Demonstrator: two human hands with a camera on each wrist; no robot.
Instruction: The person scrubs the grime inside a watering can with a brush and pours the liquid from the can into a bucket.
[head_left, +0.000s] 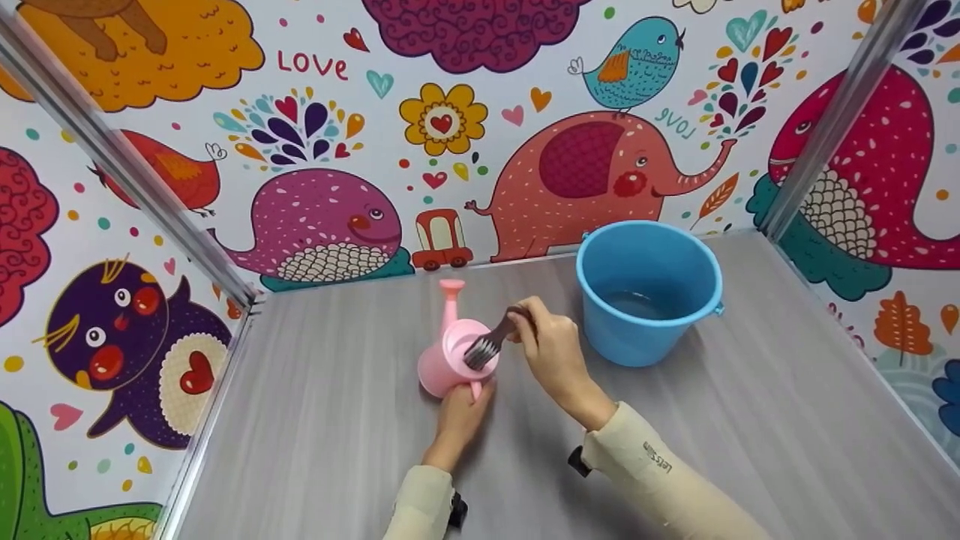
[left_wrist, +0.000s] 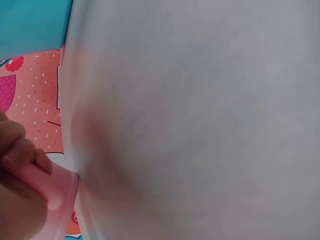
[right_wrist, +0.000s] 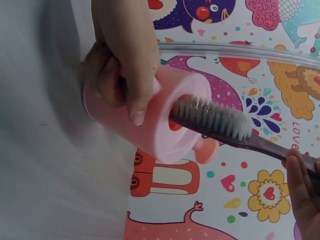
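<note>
Watering can (head_left: 435, 373): gripped by left hand (head_left: 460, 412); brace firmly. With brush (head_left: 498, 330) pinched in right hand (head_left: 553, 351), ease bristles (right_wrist: 215, 118) inside gently.

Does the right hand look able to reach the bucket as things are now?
Probably yes: nothing visible stands between the right hand and the bucket, though that hand's grip may first need to release the brush.

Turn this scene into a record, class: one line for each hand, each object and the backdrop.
Can: pink, on the grey table
Left hand: grips the can's handle
Right hand: holds the brush
Brush: white bristles, head at the can's opening
Bucket: blue, upright, right of the can
Wall: cartoon animals, hearts, "LOVE"
</note>
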